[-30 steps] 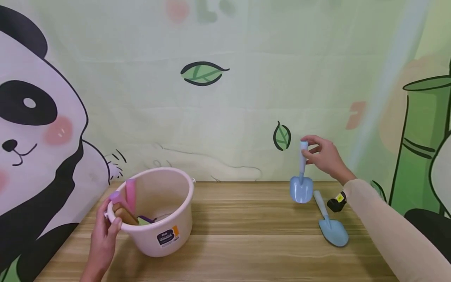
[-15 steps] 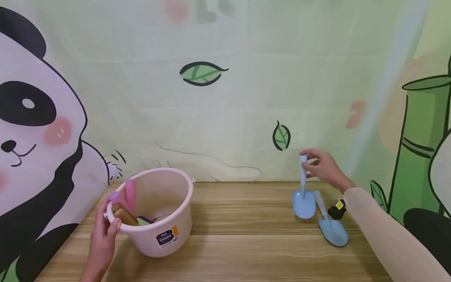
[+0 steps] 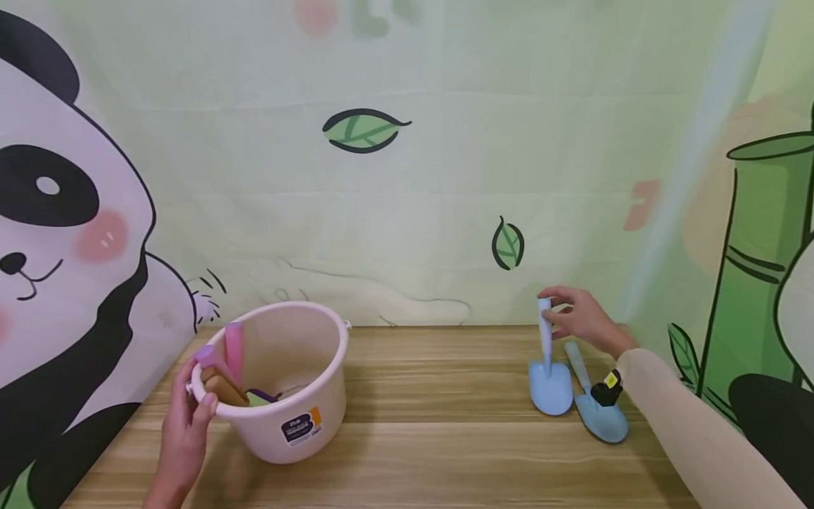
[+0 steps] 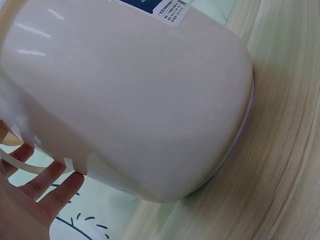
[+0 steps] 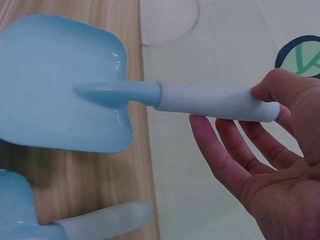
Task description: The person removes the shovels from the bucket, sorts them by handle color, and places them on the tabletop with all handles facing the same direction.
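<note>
My right hand [image 3: 585,318] pinches the pale handle end of a light blue shovel [image 3: 550,389] between thumb and fingers. Its blade points down, close over the table. In the right wrist view the thumb presses on top of the handle, the fingertips under it. A second light blue shovel [image 3: 603,418] lies to the right, its handle [image 5: 107,220] showing in the right wrist view. On the left, my left hand [image 3: 187,424] holds the rim of a pale pink bucket [image 3: 318,396], thumb in front. Its fingertips [image 4: 75,180] touch the bucket's side in the left wrist view.
Inside the bucket are pink handles [image 3: 234,353], a brown piece [image 3: 222,385] and something green and purple [image 3: 261,397]. A black device with a yellow label [image 3: 606,390] hangs at my right wrist. Behind the wooden table [image 3: 432,452] hangs a panda-print cloth [image 3: 413,212].
My right hand has lowered the shovel toward the table, and its blade now sits beside the second shovel. The left hand and the bucket have stayed put.
</note>
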`<action>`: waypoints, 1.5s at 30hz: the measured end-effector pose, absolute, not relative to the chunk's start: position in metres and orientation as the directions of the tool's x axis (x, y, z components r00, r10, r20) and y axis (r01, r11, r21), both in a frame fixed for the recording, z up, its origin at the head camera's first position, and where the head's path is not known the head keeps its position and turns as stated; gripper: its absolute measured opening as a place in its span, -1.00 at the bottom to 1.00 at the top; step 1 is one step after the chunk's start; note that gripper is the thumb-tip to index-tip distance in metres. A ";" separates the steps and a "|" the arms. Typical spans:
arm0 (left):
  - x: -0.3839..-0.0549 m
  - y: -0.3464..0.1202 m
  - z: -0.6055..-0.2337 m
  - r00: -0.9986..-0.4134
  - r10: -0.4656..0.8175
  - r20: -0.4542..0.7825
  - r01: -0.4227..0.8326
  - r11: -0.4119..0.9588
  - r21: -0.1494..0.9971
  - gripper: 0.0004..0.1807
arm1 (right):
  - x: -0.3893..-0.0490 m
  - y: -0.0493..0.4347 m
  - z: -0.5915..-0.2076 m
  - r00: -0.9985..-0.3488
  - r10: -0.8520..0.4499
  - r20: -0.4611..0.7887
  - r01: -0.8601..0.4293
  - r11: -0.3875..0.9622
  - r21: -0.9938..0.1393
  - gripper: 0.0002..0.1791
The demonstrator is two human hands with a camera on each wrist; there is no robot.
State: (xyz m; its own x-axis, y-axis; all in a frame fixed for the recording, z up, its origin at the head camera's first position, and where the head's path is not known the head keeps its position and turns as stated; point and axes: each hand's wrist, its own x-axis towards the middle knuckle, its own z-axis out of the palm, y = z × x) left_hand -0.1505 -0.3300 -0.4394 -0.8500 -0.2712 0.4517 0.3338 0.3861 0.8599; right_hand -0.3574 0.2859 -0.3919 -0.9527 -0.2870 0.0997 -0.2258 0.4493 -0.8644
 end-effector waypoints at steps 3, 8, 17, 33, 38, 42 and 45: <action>-0.150 -0.330 -0.439 -0.851 -0.272 0.449 0.334 0.380 0.863 -0.32 | -0.358 0.287 -0.399 -0.952 -0.298 0.070 -0.209 0.468 -0.859 -0.49; -0.150 -0.330 -0.439 -0.855 -0.274 0.440 0.318 0.392 0.863 -0.32 | -0.357 0.288 -0.410 -0.952 -0.305 0.029 -0.183 0.487 -0.854 -0.51; -0.151 -0.330 -0.439 -0.849 -0.275 0.451 0.328 0.396 0.858 -0.32 | -0.356 0.287 -0.422 -0.958 -0.287 0.017 -0.164 0.494 -0.854 -0.47; -0.150 -0.333 -0.438 -0.872 -0.272 0.407 0.265 0.437 0.860 -0.31 | -0.352 0.282 -0.438 -0.951 -0.307 -0.047 -0.119 0.498 -0.859 -0.49; -0.150 -0.332 -0.437 -0.870 -0.272 0.412 0.273 0.430 0.861 -0.31 | -0.354 0.283 -0.442 -0.946 -0.315 -0.077 -0.101 0.510 -0.854 -0.47; -0.150 -0.332 -0.436 -0.874 -0.267 0.406 0.266 0.437 0.859 -0.31 | -0.358 0.284 -0.447 -0.946 -0.310 -0.090 -0.097 0.538 -0.837 -0.44; -0.150 -0.333 -0.436 -0.876 -0.263 0.404 0.261 0.445 0.857 -0.31 | -0.360 0.285 -0.451 -0.947 -0.308 -0.094 -0.102 0.564 -0.820 -0.44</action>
